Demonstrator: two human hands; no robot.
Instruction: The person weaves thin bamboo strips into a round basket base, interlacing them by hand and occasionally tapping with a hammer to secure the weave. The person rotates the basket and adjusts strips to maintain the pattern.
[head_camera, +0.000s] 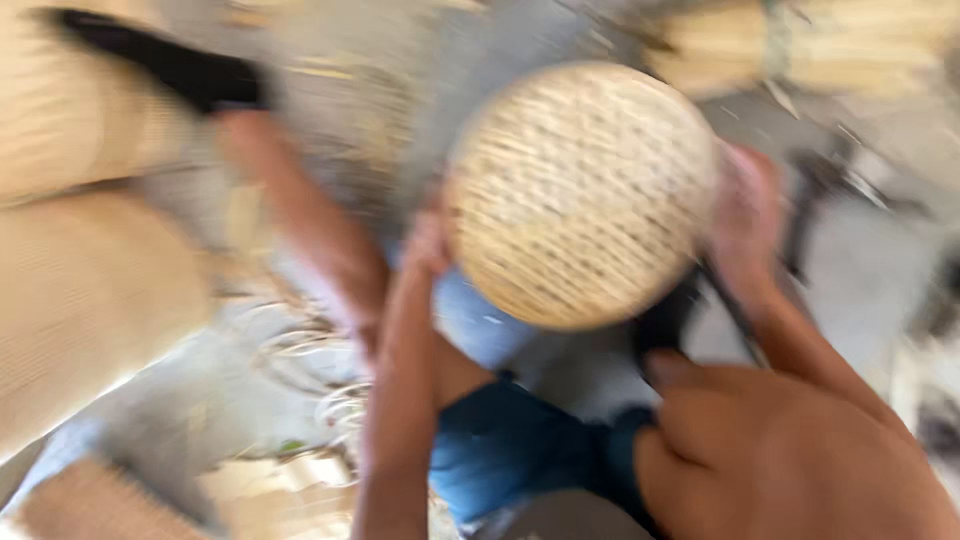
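The left hand (428, 245) presses against the round woven tray (580, 195) at its nine o'clock edge, fingers blurred, so how firmly they curl over the rim cannot be told. The right hand (745, 215) meets the same rim at three o'clock, palm turned inward; between them the two hands carry the tray, and neither is nearer than the other. The disc shows its flat woven face to the camera, and being round it has no long axis. From twelve to two o'clock lie pale bundles of cane (820, 45), near the tray. At six o'clock, under the forearms, are the person's blue trousers (500, 450). Toward nine o'clock stand pale woven stacks (80, 290); grey floor (860, 270) lies open at three o'clock.
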